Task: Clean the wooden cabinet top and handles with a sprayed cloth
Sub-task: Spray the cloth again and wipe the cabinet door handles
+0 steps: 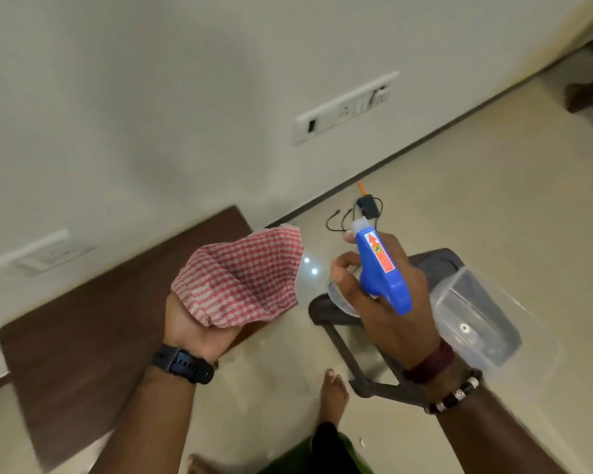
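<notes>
My left hand (194,331) holds a red and white checked cloth (242,277), which stands up bunched above the palm. My right hand (387,302) grips a spray bottle with a blue trigger head (384,271); its white nozzle points toward the cloth, a short gap away. The bottle's clear body is mostly hidden under my fingers. The dark brown wooden cabinet top (93,323) lies below and to the left of the cloth, against the wall. No handles are in view.
A dark stool (343,340) stands on the tiled floor under my right hand, with a clear plastic container (483,319) on it. Black cables and a small adapter (356,210) lie by the wall. Switch plates (346,107) sit on the wall. My bare foot (332,395) is below.
</notes>
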